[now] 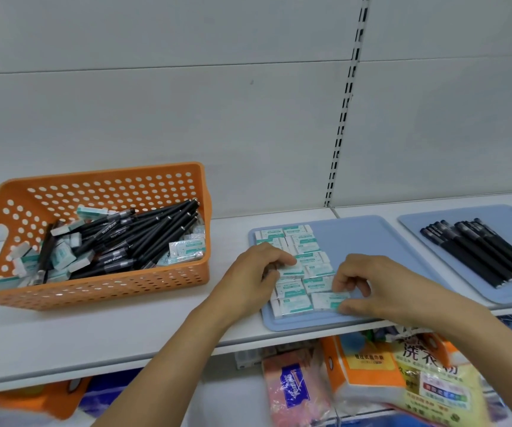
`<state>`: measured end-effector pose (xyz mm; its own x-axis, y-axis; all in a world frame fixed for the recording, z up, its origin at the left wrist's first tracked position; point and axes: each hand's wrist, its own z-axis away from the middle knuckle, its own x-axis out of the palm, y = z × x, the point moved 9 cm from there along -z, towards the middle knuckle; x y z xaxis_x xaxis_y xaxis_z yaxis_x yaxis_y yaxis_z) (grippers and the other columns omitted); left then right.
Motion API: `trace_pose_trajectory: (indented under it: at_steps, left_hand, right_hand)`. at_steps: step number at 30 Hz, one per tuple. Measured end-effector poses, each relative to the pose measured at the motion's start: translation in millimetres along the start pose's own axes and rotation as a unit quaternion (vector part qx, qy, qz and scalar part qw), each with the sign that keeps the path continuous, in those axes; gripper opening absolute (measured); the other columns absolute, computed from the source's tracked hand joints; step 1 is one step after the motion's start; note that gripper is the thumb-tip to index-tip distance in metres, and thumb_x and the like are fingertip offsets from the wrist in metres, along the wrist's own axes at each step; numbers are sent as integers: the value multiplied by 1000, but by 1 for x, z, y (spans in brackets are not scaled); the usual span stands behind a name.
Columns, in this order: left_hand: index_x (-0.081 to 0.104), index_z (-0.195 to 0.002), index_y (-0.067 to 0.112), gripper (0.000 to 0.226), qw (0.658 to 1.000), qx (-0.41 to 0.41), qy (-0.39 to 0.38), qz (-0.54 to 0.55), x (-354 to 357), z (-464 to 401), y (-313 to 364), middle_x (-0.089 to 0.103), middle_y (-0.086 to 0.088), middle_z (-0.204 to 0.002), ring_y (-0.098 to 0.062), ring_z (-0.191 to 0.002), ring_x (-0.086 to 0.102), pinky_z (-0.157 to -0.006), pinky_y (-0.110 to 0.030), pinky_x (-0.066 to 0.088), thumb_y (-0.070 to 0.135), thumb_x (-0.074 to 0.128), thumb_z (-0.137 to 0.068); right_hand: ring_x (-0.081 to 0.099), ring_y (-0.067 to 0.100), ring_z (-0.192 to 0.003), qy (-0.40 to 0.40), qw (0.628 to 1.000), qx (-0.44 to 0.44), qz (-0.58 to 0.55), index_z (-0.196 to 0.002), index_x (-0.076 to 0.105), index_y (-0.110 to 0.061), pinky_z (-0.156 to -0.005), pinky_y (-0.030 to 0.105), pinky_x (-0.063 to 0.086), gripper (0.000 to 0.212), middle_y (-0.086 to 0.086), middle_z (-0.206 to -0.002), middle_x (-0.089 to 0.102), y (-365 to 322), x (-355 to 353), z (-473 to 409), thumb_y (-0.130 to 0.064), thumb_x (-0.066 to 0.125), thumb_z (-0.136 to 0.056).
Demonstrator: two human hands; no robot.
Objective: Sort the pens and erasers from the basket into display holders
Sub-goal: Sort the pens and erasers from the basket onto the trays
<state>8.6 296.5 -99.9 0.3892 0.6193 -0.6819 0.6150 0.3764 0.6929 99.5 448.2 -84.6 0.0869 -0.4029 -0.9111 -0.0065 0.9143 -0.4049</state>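
Observation:
An orange perforated basket [143, 288] sits at the left of the shelf, holding several black pens [153, 232] and wrapped white-and-green erasers [186, 251]. A blue tray [371, 238] in the middle carries two columns of erasers [305, 241]. My left hand [254, 272] pinches an eraser in the left column. My right hand [368, 285] pinches the nearest eraser [325, 300] of the right column between thumb and fingers. A second blue tray [501, 217] at the right holds a row of black pens [476, 251].
The white shelf [125, 334] has a front edge just below the trays. A slotted upright [344, 112] runs up the back wall. Packaged goods [402, 368] fill the lower shelf.

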Motion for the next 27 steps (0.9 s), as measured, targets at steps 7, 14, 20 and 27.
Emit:
trace_pose_trajectory:
  at_steps: [7,14,20,27]
  left_hand:
    - [55,-130,24,34,996,-19,66,-61,-14,16,11,52,9,-130,-5,-123,45,-104,-22,39,18,56,-97]
    - [57,-125,28,27,991,102,77,-28,-71,65,88,57,15,-116,5,-108,49,-93,-14,38,27,55,-98]
    - [60,-124,31,29,979,-6,166,-118,-184,95,32,61,20,-116,6,-108,54,-93,-19,45,31,57,-96]
    - [40,-144,33,59,933,-297,2,-202,-215,112,-87,54,5,-139,-16,-122,53,-102,-37,45,61,47,-92]
  right_hand:
    - [46,3,-104,99,994,-48,-10,-110,60,-35,-88,27,44,25,-17,-109,51,-31,1,-22,-46,63,-88]
    - [57,0,-90,196,962,-129,-136,-94,68,-30,-77,11,39,10,-16,-94,62,-90,-39,-47,-23,62,-91]
    - [57,4,-89,218,941,-249,-70,-101,70,-22,-83,26,46,15,-10,-96,65,-189,-58,-77,-21,70,-85]
    - [55,24,-105,64,928,-230,287,-120,53,-17,-83,38,49,47,4,-119,58,-269,22,-166,-43,67,-83]
